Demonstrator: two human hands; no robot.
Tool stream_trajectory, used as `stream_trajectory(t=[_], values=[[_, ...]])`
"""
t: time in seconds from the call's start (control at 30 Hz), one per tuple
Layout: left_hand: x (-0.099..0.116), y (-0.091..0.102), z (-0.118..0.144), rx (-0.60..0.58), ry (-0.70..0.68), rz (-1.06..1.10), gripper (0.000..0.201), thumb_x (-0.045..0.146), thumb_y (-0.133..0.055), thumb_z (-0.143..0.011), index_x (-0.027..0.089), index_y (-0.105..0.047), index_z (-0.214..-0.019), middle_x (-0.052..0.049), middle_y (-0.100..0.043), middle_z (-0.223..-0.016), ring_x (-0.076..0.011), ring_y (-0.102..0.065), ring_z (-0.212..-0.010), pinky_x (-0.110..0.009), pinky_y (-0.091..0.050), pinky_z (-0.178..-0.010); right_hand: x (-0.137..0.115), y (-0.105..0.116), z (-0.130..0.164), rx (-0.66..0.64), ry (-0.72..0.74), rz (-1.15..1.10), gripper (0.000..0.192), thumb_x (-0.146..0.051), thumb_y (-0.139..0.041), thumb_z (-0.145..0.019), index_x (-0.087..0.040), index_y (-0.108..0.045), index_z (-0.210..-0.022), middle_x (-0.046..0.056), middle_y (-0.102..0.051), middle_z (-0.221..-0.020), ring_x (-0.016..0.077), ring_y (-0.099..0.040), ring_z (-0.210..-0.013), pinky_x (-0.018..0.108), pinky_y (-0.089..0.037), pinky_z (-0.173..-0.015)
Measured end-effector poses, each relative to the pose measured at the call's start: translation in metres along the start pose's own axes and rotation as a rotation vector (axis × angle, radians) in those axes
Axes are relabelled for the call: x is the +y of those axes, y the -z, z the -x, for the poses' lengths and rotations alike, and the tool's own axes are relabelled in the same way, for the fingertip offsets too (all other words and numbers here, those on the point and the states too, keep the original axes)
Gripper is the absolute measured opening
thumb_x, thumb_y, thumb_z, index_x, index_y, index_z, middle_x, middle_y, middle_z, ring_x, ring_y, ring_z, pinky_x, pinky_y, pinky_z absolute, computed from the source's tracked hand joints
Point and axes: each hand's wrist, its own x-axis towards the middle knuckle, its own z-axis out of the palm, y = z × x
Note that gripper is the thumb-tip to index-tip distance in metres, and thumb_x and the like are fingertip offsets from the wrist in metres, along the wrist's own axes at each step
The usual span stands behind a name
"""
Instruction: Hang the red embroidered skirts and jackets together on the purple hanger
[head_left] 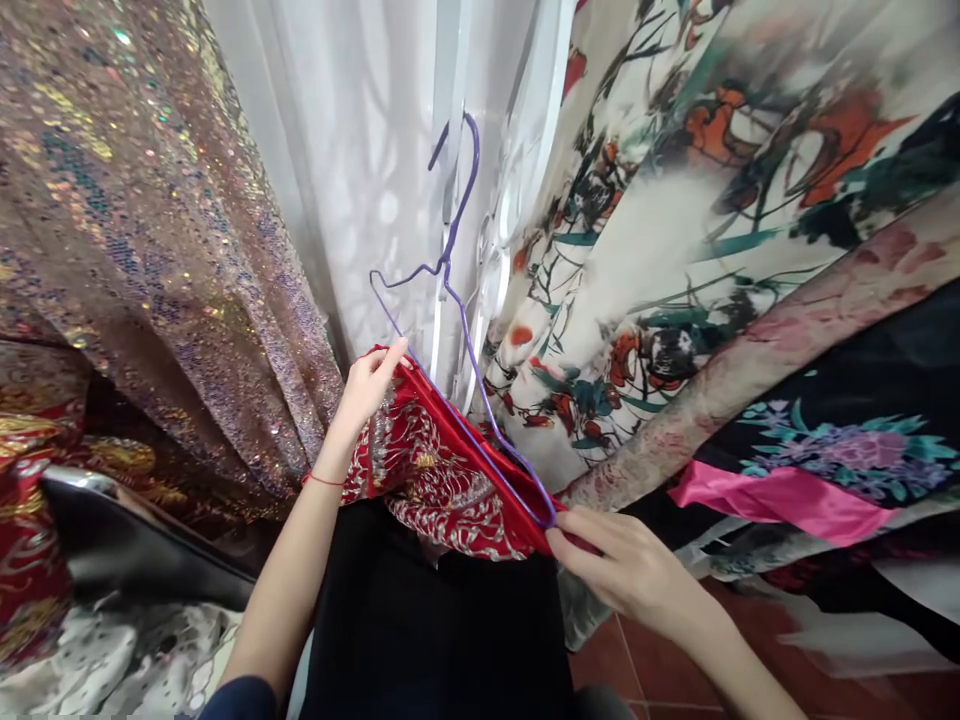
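Holding a red cloth on a purple hanger (near a white curtain), the left hand is pinching its top edge while the right hand is pinching its lower corner.

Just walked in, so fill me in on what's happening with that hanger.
A person is fitting a red patterned garment onto a purple wire hanger. The left hand grips the cloth at one end of the hanger; the right hand pinches cloth at the other end. A sequined fabric hangs on the left, a floral robe on the right.
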Motion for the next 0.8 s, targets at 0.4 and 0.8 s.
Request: stream_trajectory(t=[0.4,0.8], values=[[-0.023,-0.019,0.021,0.281,0.018,0.204,0.023,0.041,-0.065,-0.080,0.018,-0.069,-0.081,0.000,-0.063,-0.074,-0.0135,-0.052,-0.069,-0.025,-0.043,-0.068,0.046,0.029,0.009,0.033,-0.109,-0.019,0.031,0.001,-0.047,-0.093,-0.018,-0.060,-0.113,0.016,-0.074,-0.108,0.0264,-0.060,-0.131,0.028,-0.062,-0.085],[-0.022,-0.023,0.064,0.394,-0.076,0.165,0.018,0.036,-0.058,-0.091,0.020,-0.064,-0.089,0.000,-0.064,-0.082,-0.0141,-0.057,-0.077,-0.026,-0.045,-0.078,0.075,-0.017,-0.075,0.514,-0.449,-0.144,0.019,-0.019,-0.048,-0.099,-0.021,-0.067,-0.097,0.010,-0.077,-0.108,0.0213,-0.074,-0.107,0.035,-0.059,-0.093]])
